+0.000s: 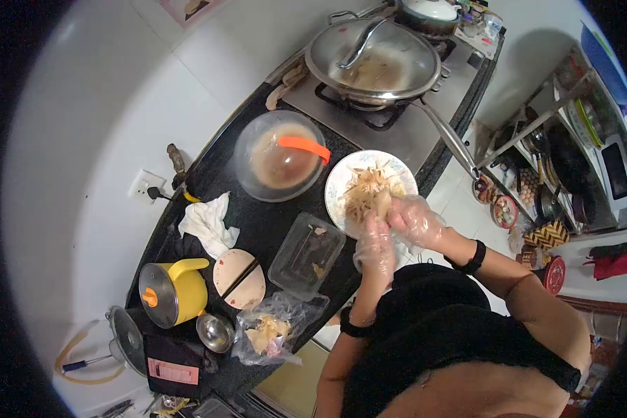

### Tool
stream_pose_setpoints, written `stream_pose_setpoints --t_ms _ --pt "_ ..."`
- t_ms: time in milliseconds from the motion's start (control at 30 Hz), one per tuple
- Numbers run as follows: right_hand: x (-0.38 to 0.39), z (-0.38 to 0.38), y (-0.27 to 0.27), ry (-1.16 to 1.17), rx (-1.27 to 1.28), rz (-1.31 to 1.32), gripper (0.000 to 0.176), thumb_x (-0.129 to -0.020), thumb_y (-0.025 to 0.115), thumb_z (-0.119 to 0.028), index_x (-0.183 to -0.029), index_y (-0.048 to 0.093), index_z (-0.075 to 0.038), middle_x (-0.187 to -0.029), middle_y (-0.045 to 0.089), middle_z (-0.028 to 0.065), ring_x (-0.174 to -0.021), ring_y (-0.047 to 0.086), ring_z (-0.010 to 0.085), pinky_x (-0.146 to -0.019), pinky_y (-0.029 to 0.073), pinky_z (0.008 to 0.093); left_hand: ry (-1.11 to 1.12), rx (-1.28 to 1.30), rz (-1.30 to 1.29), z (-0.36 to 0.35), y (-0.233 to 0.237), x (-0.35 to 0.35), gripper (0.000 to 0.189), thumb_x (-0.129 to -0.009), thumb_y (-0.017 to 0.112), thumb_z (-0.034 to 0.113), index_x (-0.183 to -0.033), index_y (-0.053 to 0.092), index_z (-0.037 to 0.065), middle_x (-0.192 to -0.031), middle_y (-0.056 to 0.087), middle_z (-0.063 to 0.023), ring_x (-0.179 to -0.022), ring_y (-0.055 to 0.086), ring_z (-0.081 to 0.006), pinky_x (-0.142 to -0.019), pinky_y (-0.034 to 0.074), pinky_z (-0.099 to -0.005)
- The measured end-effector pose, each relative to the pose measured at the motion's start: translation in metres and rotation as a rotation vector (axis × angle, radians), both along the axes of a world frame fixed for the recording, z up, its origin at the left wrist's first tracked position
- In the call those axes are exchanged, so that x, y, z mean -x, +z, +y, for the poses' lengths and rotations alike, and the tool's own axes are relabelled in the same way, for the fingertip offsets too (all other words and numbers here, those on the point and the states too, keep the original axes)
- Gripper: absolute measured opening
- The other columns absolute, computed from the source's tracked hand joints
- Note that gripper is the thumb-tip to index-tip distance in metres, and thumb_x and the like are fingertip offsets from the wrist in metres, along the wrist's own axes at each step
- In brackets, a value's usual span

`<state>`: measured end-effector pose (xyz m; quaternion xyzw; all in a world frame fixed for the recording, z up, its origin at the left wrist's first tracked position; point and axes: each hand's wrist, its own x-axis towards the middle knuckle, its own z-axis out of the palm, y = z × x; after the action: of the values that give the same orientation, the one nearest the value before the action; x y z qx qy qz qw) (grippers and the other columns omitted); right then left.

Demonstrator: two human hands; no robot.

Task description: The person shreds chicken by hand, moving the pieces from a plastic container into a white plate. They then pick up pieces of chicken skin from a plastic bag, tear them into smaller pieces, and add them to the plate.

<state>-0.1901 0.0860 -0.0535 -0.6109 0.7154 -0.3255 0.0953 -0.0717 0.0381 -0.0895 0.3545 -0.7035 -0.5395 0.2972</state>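
My left hand (pixel 376 245) and my right hand (pixel 416 221) both wear clear plastic gloves. Between them, over a white plate (pixel 336 182) with a faint pattern, they pinch a pale piece of meat (pixel 382 202). Its exact kind is hard to tell. On the plate lies a heap of shredded pale meat (pixel 366 184), and my hands hover at the heap's near edge. Left of my left hand stands a clear plastic tray (pixel 306 258) with a few scraps in it. A clear bowl (pixel 247 164) of brownish liquid, with an orange handle (pixel 306 146) in it, sits beyond the plate.
A lidded pan (pixel 373 66) is on the stove, its long handle (pixel 449 139) reaching toward the counter edge. Leftward are a white cloth (pixel 209 223), chopsticks (pixel 242 279) across a round dish (pixel 233 296), a yellow kettle (pixel 184 292), a metal ladle (pixel 217 332) and a plastic bag (pixel 258 355).
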Motion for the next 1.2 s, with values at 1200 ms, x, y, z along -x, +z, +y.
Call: stream_pose_setpoints --t_ms 1200 --pt "-0.008 -0.007 0.014 -0.086 0.045 -0.696 0.019 -0.068 0.064 -0.003 -0.085 0.057 -0.001 -0.074 0.056 0.0003 -0.069 0.051 0.007 -0.061 0.045 0.024 0.049 -0.362 0.22 -0.002 0.008 -0.003 0.03 -0.091 0.038 0.017 -0.114 0.044 0.0 -0.096 0.053 -0.0084 -0.081 0.05 -0.0133 -0.074 0.041 -0.0246"
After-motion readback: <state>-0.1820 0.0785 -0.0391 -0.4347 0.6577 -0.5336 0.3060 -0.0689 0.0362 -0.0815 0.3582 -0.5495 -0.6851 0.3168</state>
